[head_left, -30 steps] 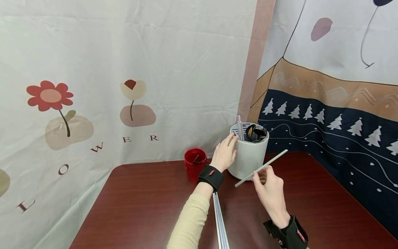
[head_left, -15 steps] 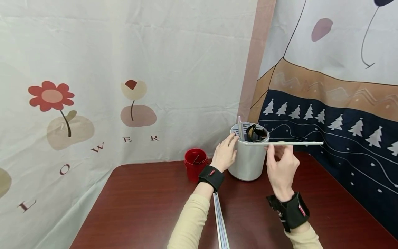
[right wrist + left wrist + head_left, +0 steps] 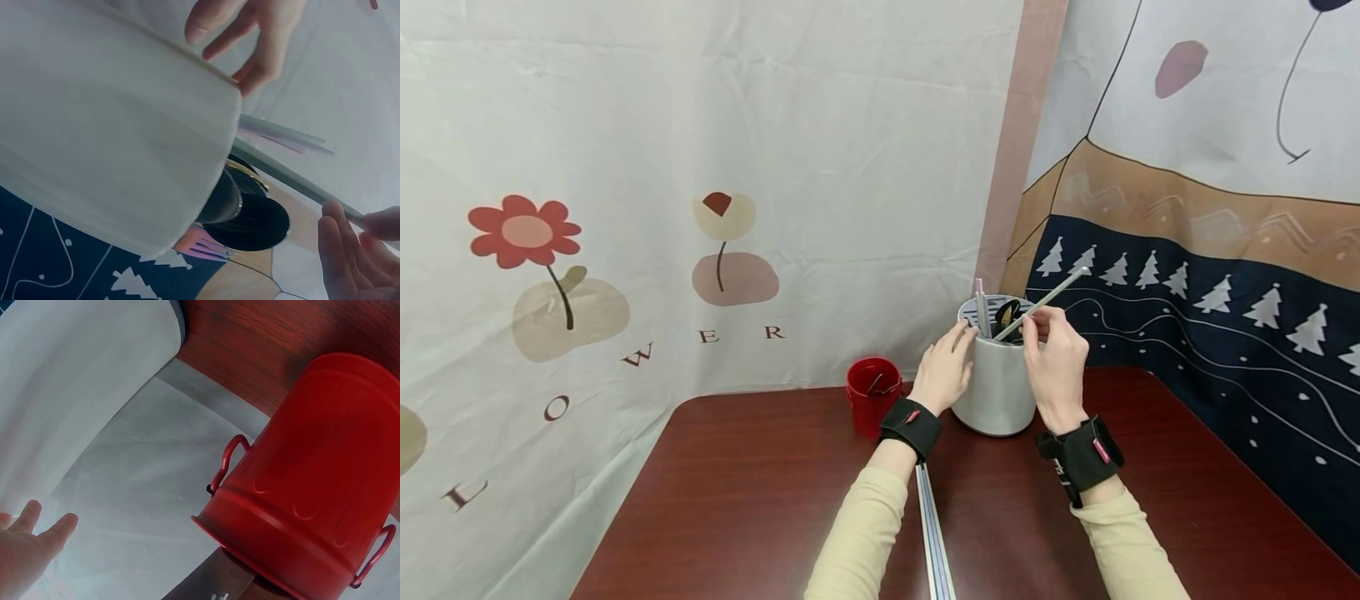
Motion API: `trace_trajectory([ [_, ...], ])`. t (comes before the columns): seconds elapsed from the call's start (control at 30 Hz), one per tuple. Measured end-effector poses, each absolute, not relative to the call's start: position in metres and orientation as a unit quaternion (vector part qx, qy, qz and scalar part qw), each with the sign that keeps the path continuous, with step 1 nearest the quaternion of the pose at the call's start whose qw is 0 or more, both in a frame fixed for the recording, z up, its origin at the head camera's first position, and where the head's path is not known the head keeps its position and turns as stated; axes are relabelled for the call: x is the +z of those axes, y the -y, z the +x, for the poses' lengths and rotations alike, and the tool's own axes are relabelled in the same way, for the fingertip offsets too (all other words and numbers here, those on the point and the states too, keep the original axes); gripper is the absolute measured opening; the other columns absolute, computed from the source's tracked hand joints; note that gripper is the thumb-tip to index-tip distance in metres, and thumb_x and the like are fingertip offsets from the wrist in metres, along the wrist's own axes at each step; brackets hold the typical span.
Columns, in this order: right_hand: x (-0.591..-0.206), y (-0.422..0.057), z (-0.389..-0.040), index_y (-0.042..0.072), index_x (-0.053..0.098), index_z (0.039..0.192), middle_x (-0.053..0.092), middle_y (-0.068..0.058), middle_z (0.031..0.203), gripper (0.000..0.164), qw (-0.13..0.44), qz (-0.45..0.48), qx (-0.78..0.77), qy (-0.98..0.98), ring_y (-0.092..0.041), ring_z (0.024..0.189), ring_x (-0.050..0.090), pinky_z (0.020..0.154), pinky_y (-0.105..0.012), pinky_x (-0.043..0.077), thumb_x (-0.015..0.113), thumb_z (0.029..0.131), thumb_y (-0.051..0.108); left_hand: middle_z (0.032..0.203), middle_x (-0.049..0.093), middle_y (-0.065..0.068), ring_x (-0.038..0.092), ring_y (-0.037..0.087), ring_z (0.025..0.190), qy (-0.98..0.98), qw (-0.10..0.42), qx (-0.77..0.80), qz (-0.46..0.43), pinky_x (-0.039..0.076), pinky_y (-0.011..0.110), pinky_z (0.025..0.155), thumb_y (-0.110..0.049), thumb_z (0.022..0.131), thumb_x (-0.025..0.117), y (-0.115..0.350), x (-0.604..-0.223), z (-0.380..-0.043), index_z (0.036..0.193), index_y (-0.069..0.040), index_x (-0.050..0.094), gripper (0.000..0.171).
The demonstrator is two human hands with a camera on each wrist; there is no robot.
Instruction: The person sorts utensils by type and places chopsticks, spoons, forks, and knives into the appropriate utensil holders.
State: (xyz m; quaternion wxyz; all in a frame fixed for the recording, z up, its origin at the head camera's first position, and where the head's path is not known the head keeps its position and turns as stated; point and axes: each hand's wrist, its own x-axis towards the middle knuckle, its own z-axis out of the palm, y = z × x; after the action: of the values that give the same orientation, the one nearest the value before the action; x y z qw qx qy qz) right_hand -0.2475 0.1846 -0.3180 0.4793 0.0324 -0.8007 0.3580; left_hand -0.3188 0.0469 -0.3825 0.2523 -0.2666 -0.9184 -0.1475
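My right hand pinches a pale green chopstick between thumb and fingertips. The chopstick slants, its lower end at the mouth of a white cylindrical utensil holder; in the right wrist view that end passes behind the rim. Against the holder's left rim rests my left hand, its fingers extended. Inside the holder stand several pastel chopsticks, black spoons and a fork. On the table in front of the left wrist lie several more pale chopsticks, partly hidden by the forearm.
A small red bucket with side handles stands left of the holder, close to the left wrist; something thin shows inside it. The dark red-brown table ends at a printed curtain behind.
My right hand has lifted the chopstick from low beside the holder, turned it level, then moved it left and tilted its lower end to the holder's mouth. The left hand stays put.
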Motion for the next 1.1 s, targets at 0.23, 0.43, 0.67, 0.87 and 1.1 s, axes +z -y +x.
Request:
trace_trajectory([
  [0.23,-0.325,-0.187,-0.255,-0.006,0.063,0.1,0.069,-0.022,0.089,0.021,0.457,0.024,0.338,0.823,-0.032,0.075,0.066,0.067,-0.045,0.054,0.057,0.095,0.013,0.15,0.039,-0.001,0.049,0.018,0.13,0.919,0.253,-0.145,-0.266,0.046,0.045,0.102,-0.023,0.094,0.057,-0.048,-0.383,-0.318,0.142,-0.021,0.042,0.051],
  [0.43,-0.334,-0.188,-0.253,-0.005,0.065,0.098,0.069,-0.021,0.087,0.02,0.457,0.027,0.332,0.825,-0.031,0.074,0.066,0.065,-0.042,0.052,0.058,0.094,0.014,0.15,0.039,0.0,0.05,0.019,0.129,0.917,0.257,-0.145,-0.269,0.046,0.046,0.101,-0.023,0.093,0.058,-0.047,-0.383,-0.318,0.142,-0.02,0.041,0.051],
  [0.67,-0.35,-0.185,-0.242,-0.004,0.064,0.099,0.068,-0.02,0.086,0.02,0.429,0.038,0.339,0.837,-0.03,0.073,0.066,0.065,-0.044,0.055,0.059,0.094,0.015,0.15,0.04,0.001,0.05,0.02,0.129,0.916,0.26,-0.147,-0.27,0.047,0.047,0.1,-0.023,0.094,0.058,-0.047,-0.381,-0.317,0.142,-0.019,0.042,0.051],
  [0.87,-0.38,-0.18,-0.229,-0.003,0.065,0.098,0.068,-0.016,0.081,0.016,0.403,0.056,0.318,0.857,-0.023,0.068,0.064,0.062,-0.037,0.052,0.062,0.091,0.011,0.149,0.04,0.003,0.051,0.021,0.128,0.914,0.263,-0.149,-0.271,0.047,0.047,0.1,-0.023,0.093,0.059,-0.046,-0.381,-0.316,0.141,-0.017,0.043,0.051],
  [1.1,-0.413,-0.176,-0.214,-0.001,0.064,0.096,0.067,-0.012,0.08,0.013,0.36,0.069,0.301,0.881,-0.018,0.067,0.064,0.059,-0.031,0.052,0.064,0.09,0.01,0.15,0.039,0.003,0.05,0.021,0.129,0.915,0.258,-0.147,-0.272,0.046,0.047,0.101,-0.023,0.095,0.057,-0.046,-0.381,-0.315,0.143,-0.017,0.041,0.051],
])
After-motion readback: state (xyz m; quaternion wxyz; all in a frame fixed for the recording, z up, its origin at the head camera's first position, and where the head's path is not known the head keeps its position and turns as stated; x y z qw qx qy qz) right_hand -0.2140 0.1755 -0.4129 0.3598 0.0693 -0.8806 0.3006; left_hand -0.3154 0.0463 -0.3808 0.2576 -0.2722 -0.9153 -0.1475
